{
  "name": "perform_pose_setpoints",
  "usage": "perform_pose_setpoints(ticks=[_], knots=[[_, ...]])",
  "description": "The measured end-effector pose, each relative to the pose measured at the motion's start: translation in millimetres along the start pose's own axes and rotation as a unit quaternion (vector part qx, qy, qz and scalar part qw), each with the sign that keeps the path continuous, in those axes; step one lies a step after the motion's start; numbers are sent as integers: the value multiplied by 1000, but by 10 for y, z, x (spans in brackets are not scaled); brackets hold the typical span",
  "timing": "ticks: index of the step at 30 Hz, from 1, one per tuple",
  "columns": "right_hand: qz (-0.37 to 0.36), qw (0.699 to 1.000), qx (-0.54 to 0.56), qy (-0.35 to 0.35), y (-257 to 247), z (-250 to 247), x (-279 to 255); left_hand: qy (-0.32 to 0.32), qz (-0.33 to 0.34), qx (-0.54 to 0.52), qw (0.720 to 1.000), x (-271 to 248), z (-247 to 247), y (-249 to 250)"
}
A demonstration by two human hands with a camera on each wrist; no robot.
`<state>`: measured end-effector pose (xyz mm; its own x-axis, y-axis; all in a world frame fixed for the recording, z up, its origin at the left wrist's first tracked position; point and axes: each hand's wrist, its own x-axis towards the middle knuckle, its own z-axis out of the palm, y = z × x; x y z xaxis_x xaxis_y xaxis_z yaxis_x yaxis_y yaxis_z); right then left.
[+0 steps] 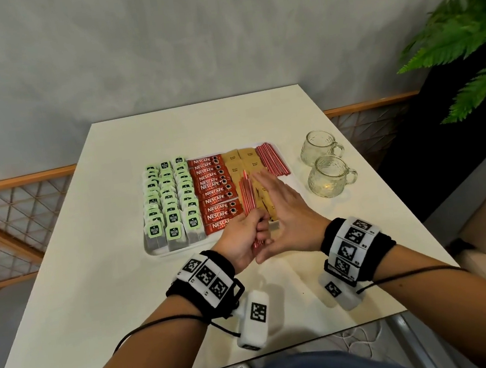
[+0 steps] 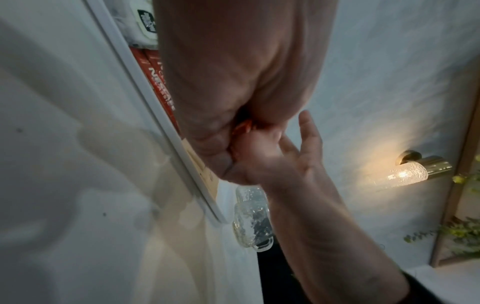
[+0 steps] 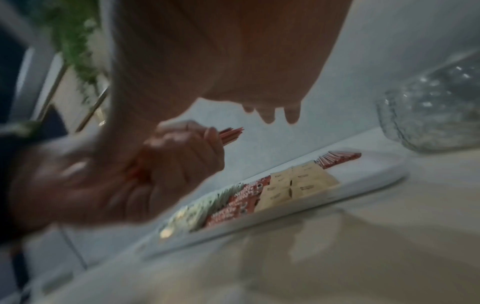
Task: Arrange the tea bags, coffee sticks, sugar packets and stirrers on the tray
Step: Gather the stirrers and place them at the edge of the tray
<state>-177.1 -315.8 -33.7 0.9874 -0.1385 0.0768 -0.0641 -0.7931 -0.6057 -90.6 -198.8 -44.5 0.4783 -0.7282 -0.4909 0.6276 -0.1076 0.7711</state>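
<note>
A white tray (image 1: 152, 251) on the table holds green-tagged tea bags (image 1: 169, 197), red coffee sticks (image 1: 215, 191), tan sugar packets (image 1: 241, 161) and a row of red stirrers (image 1: 271, 159) at its far right. My left hand (image 1: 242, 235) grips a bundle of red stirrers (image 1: 248, 196) above the tray's near right part. My right hand (image 1: 280, 207) is flat with straight fingers, its palm against the bundle's right side and its thumb under the bundle's lower end. In the right wrist view the bundle's tips (image 3: 231, 134) stick out of the left fist. The sugar packets are partly hidden by both hands.
Two clear glass cups (image 1: 320, 147) (image 1: 329, 179) stand on the white table (image 1: 96, 283) to the right of the tray. A green fern (image 1: 466, 40) overhangs the far right. A railing with mesh runs behind the table.
</note>
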Motion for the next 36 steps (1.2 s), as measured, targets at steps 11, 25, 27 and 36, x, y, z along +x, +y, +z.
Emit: perform_pose_setpoints(ticks=[11,25,27,36], knots=[[82,962,256,-38,221,-388,328,-68,-55,150,985,-106,-65,-81],[69,996,-35,-44,12,-170,246,-1,216,641,736,-85,-224,79],[88,992,-88,-14,26,-75,227,43,250,653,714,-70,-272,172],[138,974,-135,119,98,-146,132,13,99,170,980,-175,-374,251]])
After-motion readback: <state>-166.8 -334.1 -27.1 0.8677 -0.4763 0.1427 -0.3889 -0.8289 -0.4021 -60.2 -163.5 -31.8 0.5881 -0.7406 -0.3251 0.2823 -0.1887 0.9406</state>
